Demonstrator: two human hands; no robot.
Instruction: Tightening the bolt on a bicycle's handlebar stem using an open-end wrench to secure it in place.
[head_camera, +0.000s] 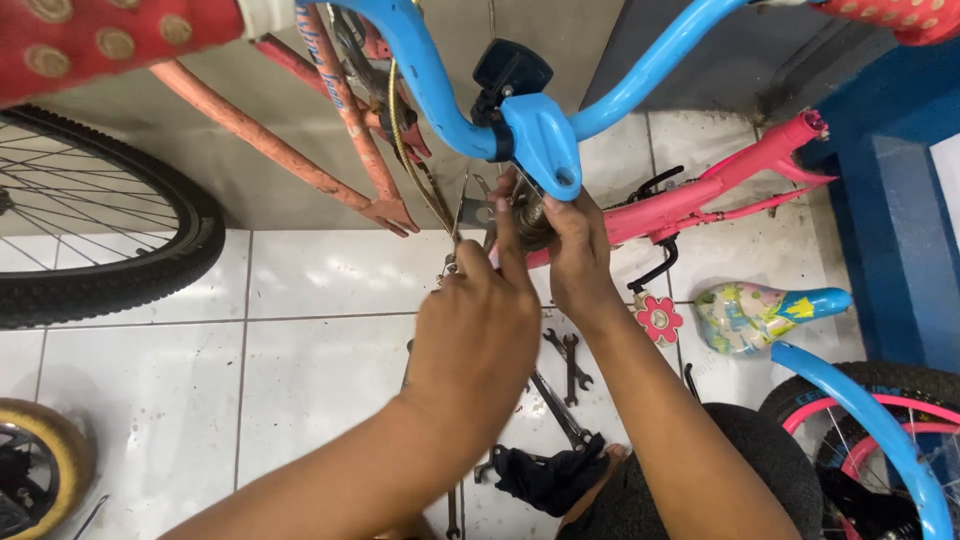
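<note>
While both hands meet under the blue handlebar stem (545, 140), left hand (475, 335) and right hand (578, 255) fingers pinch the metal bearing part (530, 222) between them.

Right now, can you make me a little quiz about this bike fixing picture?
1. True or false: both hands are up at the blue stem under the handlebar.
2. What lies on the white tiles between the arms? A) spanners B) a hammer C) a ball
3. What colour is the small bike frame lying on the floor?

Key:
1. True: the left hand and right hand meet at a metal part there.
2. A, the spanners.
3. Pink: the pink frame.
</note>
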